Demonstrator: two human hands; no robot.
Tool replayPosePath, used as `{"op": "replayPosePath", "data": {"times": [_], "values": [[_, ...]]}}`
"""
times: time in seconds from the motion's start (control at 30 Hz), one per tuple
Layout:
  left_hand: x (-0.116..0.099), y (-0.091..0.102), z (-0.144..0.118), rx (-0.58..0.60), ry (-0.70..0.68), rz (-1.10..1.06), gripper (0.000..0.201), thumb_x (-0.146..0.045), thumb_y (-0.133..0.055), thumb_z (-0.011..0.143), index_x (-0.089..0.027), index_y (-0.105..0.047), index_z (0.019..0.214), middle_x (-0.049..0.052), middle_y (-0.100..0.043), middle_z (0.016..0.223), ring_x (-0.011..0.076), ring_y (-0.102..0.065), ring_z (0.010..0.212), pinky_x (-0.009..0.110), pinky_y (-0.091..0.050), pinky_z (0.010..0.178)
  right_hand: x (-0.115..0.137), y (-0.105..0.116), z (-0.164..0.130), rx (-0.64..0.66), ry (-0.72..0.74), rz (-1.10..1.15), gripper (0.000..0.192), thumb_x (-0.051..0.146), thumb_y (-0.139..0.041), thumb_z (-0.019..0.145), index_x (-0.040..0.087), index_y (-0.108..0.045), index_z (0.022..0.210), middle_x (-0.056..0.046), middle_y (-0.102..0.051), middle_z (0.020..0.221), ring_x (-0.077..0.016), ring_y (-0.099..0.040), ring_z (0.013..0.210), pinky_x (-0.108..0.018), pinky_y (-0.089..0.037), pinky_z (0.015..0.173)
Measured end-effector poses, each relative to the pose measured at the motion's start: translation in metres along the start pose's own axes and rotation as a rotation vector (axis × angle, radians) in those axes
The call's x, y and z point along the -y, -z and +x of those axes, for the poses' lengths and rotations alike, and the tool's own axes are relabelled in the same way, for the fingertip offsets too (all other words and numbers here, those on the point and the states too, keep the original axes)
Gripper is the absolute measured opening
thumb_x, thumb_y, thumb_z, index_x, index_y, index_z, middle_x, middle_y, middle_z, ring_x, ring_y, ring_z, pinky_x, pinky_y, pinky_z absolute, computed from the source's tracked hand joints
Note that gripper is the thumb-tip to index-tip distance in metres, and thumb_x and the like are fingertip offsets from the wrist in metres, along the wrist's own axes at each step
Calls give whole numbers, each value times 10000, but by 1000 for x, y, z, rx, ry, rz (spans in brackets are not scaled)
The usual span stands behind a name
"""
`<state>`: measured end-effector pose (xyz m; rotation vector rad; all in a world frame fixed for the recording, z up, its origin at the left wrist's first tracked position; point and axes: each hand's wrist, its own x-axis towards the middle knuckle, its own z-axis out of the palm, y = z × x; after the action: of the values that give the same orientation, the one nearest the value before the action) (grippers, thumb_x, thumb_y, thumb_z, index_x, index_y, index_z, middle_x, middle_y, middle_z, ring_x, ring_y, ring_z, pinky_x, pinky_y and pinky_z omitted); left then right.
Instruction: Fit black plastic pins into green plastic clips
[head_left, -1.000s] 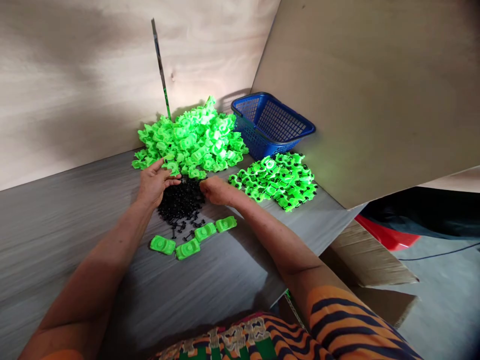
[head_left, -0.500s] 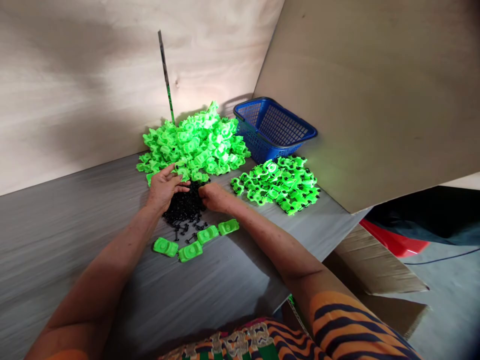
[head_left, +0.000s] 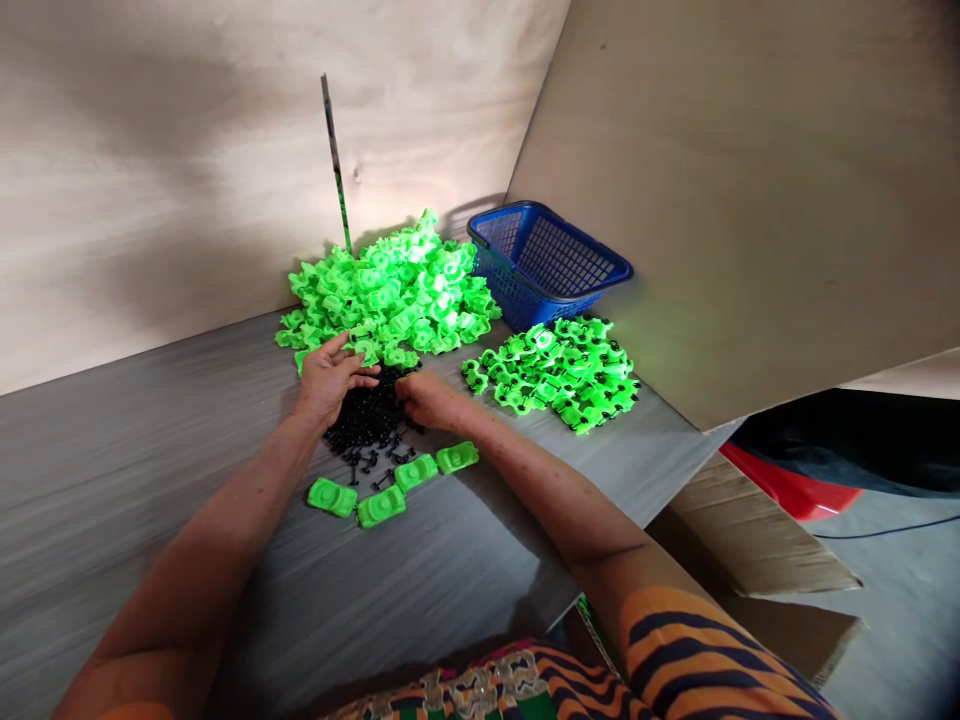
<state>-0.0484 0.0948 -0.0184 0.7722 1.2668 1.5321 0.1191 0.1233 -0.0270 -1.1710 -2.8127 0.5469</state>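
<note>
Both hands rested on a heap of small black parts (head_left: 367, 418) in the middle of the grey tabletop (head_left: 135, 470). The left hand (head_left: 328, 378) lay on the heap's left edge, palm down, its thumb and fingers drawn loosely together over the black parts; whether it gripped any of them could not be told. The right hand (head_left: 424, 398) lay on the heap's right edge, fingers curled inward onto the black parts; its grasp likewise could not be told. A few loose black parts were scattered just in front of the heap. Near these, toward the person, four green plastic pieces (head_left: 390, 482) lay in a slanted row, close to one another. Behind the hands, against the plywood wall (head_left: 150, 180), stood a large pile of green pieces (head_left: 390, 290), with a thin upright strip (head_left: 335, 160) rising behind it. To the right lay a flatter second pile of green pieces with black parts fitted (head_left: 559, 372). A blue mesh basket (head_left: 551, 262) stood behind that second pile, beside a leaning board (head_left: 750, 180).
</note>
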Motion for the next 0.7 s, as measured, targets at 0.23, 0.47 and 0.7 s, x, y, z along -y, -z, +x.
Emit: {"op": "replayPosePath", "data": {"times": [0.23, 0.47, 0.7], "values": [[2, 1, 1, 24, 2, -17, 595, -36, -692, 719, -110, -620, 1305, -46, -632, 665, 182, -735, 585, 255, -604, 516, -12, 13, 0, -247, -2, 333, 151, 81, -556, 784, 146, -661, 697, 40, -535, 607, -105, -440, 607, -235, -310, 622], [6, 2, -2, 209, -39, -103, 459, -157, -789, 633, -136, -699, 1082, 11, -711, 770, 181, -734, 646, 318, -649, 606, -2, 13, -1, -507, -63, 572, 118, 117, -544, 758, 178, -565, 660, 59, -493, 596, -95, -441, 596, -226, -333, 619], [1, -3, -10, 202, -35, -120, 454, -229, -805, 613, -149, -721, 1052, 14, -738, 791, 171, -723, 682, 364, -665, 698, 8, 9, -3, -638, -35, 416, 156, 117, -553, 751, 201, -498, 632, 40, -494, 623, -109, -452, 626, -239, -321, 629]]}}
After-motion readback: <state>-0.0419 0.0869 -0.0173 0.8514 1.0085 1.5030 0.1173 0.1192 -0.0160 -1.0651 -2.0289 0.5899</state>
